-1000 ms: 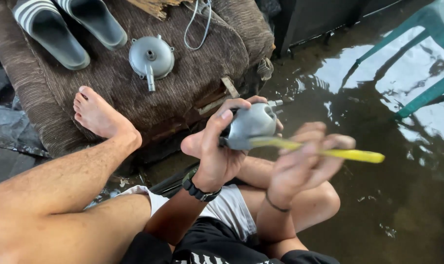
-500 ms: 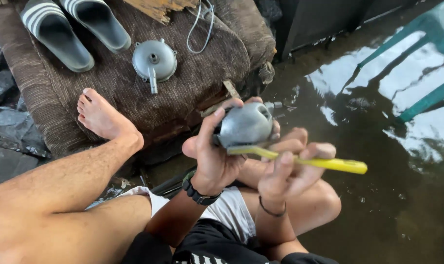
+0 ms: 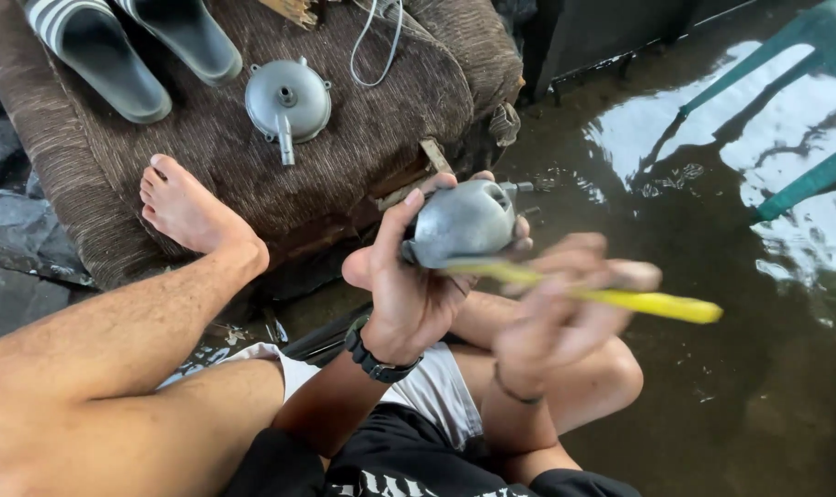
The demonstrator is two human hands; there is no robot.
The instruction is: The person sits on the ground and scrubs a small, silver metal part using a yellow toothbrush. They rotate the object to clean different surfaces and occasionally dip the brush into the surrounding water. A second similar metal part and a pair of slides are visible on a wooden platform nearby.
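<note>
a worn brown cushion is seen at the top, a grey round cover and a pair of striped slides lying on it, wet floor at right. a grey rounded housing is held up over the lap, clamped in the left hand. a yellow-handled tool is gripped by the blurred right hand, its tip laid at the housing's lower edge. prying or scraping along that seam is judged the step in hand; a firm hold and a steady tip are called for next.

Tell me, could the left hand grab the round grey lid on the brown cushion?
Probably not right now: the left hand is full, gripping a grey metal part. The round grey lid lies uncovered on the cushion.
</note>
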